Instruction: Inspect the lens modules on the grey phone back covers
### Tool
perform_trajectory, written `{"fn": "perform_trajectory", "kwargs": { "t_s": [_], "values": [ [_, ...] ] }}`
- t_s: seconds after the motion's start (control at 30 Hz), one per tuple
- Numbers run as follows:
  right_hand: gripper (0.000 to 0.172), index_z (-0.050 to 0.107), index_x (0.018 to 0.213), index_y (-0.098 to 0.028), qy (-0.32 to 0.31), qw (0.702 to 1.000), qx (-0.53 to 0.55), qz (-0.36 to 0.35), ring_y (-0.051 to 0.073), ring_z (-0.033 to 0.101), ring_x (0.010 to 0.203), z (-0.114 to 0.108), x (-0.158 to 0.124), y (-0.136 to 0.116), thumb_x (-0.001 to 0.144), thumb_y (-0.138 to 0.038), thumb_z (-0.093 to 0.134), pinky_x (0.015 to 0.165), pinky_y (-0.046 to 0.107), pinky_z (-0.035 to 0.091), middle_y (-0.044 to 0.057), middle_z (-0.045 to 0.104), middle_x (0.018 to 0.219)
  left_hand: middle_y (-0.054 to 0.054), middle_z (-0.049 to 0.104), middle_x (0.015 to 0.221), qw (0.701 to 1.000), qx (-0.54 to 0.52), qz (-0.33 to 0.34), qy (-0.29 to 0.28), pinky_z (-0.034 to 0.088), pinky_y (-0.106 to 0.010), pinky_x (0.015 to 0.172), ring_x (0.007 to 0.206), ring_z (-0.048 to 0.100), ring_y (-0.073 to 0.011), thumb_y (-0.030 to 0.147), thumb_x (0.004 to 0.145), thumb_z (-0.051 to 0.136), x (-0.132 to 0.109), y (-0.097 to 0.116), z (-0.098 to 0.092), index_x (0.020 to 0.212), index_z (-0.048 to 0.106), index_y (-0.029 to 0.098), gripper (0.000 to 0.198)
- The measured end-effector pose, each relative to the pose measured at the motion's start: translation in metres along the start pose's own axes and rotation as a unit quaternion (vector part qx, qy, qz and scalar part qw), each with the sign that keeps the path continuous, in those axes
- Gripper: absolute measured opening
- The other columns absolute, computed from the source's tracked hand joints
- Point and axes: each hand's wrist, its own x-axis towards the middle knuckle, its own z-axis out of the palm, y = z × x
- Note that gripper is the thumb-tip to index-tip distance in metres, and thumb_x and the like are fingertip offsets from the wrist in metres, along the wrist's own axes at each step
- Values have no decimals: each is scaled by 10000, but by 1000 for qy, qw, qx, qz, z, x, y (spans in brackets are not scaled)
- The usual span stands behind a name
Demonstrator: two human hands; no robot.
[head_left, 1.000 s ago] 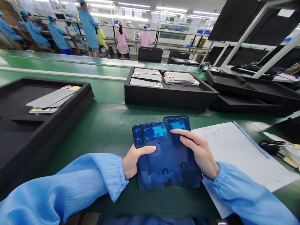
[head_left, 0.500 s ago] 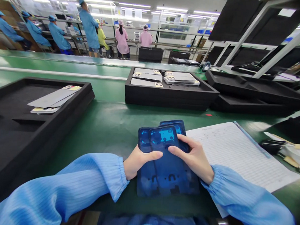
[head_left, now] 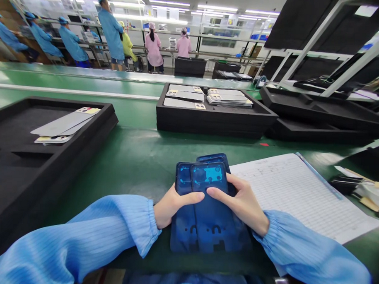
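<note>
Several dark blue phone back covers (head_left: 212, 218), fanned and overlapping, are held low over the green table in front of me. My left hand (head_left: 176, 202) grips their left side, thumb lying across the front. My right hand (head_left: 239, 200) is closed on the right side, its thumb also pressed on the front cover; the two thumb tips nearly meet. Bright blue camera areas show at the covers' top ends. The fingers behind the covers are hidden. A printed sheet (head_left: 297, 196) lies right of my right hand, with a pen-like blue stick (head_left: 318, 175) along its edge.
A black foam tray (head_left: 214, 126) with stacked pale panels (head_left: 228, 98) stands ahead. Another black tray (head_left: 69, 162) at left carries a few pale panels (head_left: 64, 123). More black trays (head_left: 325, 112) are at right, below a metal frame. Several people work at far benches.
The covers have shifted against each other: the rear ones moved left, closer behind the front cover. My right hand has moved slightly left with them. Both hands keep their hold.
</note>
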Motion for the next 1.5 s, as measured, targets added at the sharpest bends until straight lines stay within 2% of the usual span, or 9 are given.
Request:
{"fn": "perform_trajectory", "kwargs": {
  "t_s": [0.27,0.33,0.47,0.6,0.73,0.87,1.07,1.3,1.5],
  "values": [
    [193,648,831,-189,66,997,25,-12,211,623,748,-5,1,-1,736,-357,640,630,287,518,28,675,800,-25,687,654,985,-69,-74,140,480,-347,671,691,644,-237,157,551,573,2,3,-2,872,611,152,323],
    [177,630,816,-198,106,994,39,-13,197,614,696,-11,2,2,733,-353,644,607,283,513,13,663,756,-34,690,665,989,-74,-63,114,480,-352,687,702,647,-236,169,575,575,2,3,-2,855,618,147,284],
    [181,601,895,-225,183,982,48,-28,205,608,707,-26,7,7,757,-341,620,636,312,516,12,646,786,-121,700,862,994,-96,-34,-24,488,-399,742,834,643,-278,181,648,553,3,4,-2,863,644,93,250],
    [410,491,1191,-289,223,971,-10,-88,257,548,1034,-34,13,4,792,-308,583,888,376,447,20,581,1142,-131,700,874,994,-88,-27,-52,499,-423,744,841,646,-291,143,673,575,3,3,-2,887,651,91,233],
    [602,283,1354,-332,166,978,-55,-116,235,293,1297,-30,13,3,819,-276,553,1071,377,254,-48,303,1426,-76,708,816,998,-54,-17,3,501,-406,759,747,659,-235,146,643,665,3,0,-3,895,644,135,253],
    [545,308,1352,-330,96,991,-44,-88,215,288,1305,-21,10,6,848,-285,513,1080,374,248,-66,341,1411,-40,710,826,999,-22,4,35,499,-363,788,822,650,-225,164,603,732,2,-1,-4,931,632,172,343],
    [261,643,1072,-283,31,999,-11,-41,220,570,1066,-9,4,8,836,-294,532,938,341,432,-13,645,1122,-35,707,881,999,11,34,17,493,-349,816,930,624,-243,187,625,731,2,0,-3,996,611,193,390],
    [303,653,1031,-231,41,999,14,-19,245,609,976,0,-2,5,802,-404,556,868,370,478,31,673,1049,-42,697,926,998,24,54,2,476,-338,852,939,619,-224,187,631,732,4,-2,-4,998,612,179,386],
    [289,659,976,-228,4,1000,21,6,248,636,892,6,-5,2,712,-346,675,821,376,506,29,691,946,-40,703,896,998,29,48,-11,481,-320,827,891,635,-210,205,642,722,4,-1,-4,966,637,179,337]
  ]
}}
